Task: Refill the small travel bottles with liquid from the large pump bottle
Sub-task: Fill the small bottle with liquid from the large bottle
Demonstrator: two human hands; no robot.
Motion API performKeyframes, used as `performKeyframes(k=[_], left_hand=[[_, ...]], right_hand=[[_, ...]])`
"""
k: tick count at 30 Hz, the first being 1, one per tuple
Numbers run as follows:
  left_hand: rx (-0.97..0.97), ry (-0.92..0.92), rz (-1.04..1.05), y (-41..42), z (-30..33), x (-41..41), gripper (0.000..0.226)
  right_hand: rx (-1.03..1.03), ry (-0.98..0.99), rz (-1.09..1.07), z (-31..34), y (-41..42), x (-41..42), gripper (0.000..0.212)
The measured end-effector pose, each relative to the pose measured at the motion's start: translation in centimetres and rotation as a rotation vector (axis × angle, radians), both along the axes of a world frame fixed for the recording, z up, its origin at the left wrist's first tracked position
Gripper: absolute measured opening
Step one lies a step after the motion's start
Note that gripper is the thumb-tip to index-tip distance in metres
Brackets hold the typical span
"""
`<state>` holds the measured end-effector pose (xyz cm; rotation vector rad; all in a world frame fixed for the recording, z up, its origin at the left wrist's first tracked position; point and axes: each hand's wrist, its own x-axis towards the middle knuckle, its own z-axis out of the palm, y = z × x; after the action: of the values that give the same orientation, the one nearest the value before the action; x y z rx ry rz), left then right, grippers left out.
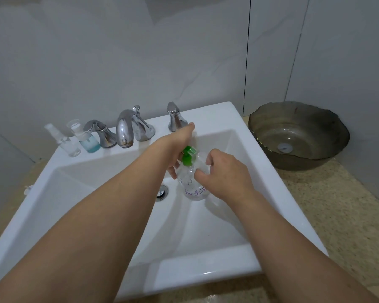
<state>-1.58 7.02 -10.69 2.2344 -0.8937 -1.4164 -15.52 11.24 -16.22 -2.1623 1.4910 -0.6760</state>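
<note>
Head view: both forearms reach over white sink (245, 136). Clear pump bottle (193, 182) with green pump top (187, 156) held above basin, near drain (162, 193). Left hand (181, 147) wraps bottle neck beside pump. Right hand (222, 171), fingers curled, grips bottle body. Two small travel bottles on sink ledge left of chrome faucet (127, 130): clear spray bottle (64, 141), blue-liquid bottle (85, 138). Dark glass bowl (298, 134) on counter, right.

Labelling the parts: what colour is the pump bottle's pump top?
Green, on a clear bottle; the pump top shows best in the head view.
</note>
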Motion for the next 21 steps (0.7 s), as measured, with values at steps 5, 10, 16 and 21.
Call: performKeyframes(k=[5, 10, 16, 21], left_hand=[[0.019, 0.007, 0.023, -0.2, -0.4, -0.2, 0.072], [-0.022, -0.107, -0.004, -0.2, -0.4, -0.7, 0.054], [-0.117, -0.213, 0.011, -0.5, -1.4, -1.2, 0.048], [-0.153, -0.205, 0.044, -0.7, -1.8, -1.0, 0.048]], right_hand=[[-0.008, 0.002, 0.0, -0.1, 0.0, 0.0, 0.031], [0.011, 0.01, -0.001, -0.1, -0.1, -0.1, 0.031], [0.037, 0.07, -0.002, -0.3, -0.1, 0.0, 0.032], [0.051, 0.066, 0.006, -0.4, 0.1, 0.0, 0.034]])
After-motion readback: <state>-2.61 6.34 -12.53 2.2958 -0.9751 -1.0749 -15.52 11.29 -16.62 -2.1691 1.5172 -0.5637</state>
